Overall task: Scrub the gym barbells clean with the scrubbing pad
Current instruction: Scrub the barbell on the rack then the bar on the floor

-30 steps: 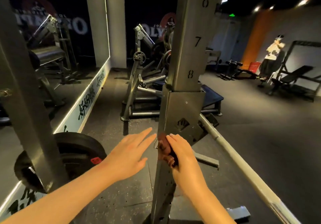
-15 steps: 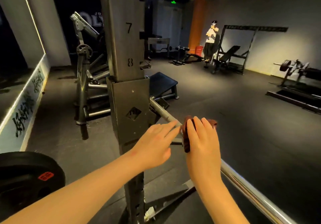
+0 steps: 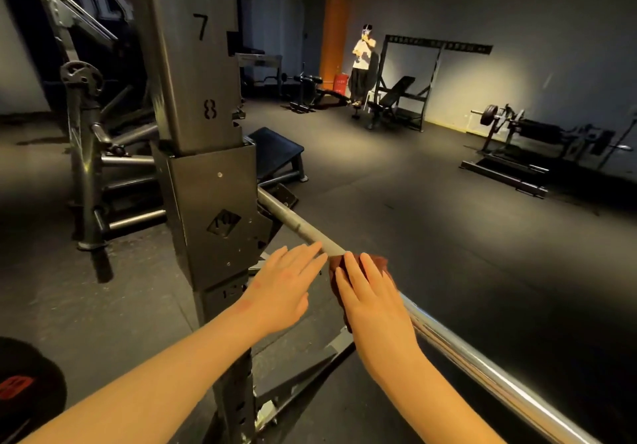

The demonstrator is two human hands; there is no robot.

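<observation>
Both hands have slid off the rack upright (image 3: 196, 92) onto the bar. The right hand (image 3: 374, 293) grips the scrubbing pad (image 3: 378, 261) over the barbell (image 3: 482, 362), thumb probably underneath. The left hand (image 3: 286, 283) is flat and released, just beside it. The bar's long axis runs from the upright past the right arm.

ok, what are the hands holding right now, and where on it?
Right hand covers the scrubbing pad from above, pressing it onto the barbell; thumb hidden, so a wrapped grip cannot be told. Left hand is flat, holding nothing.
</observation>
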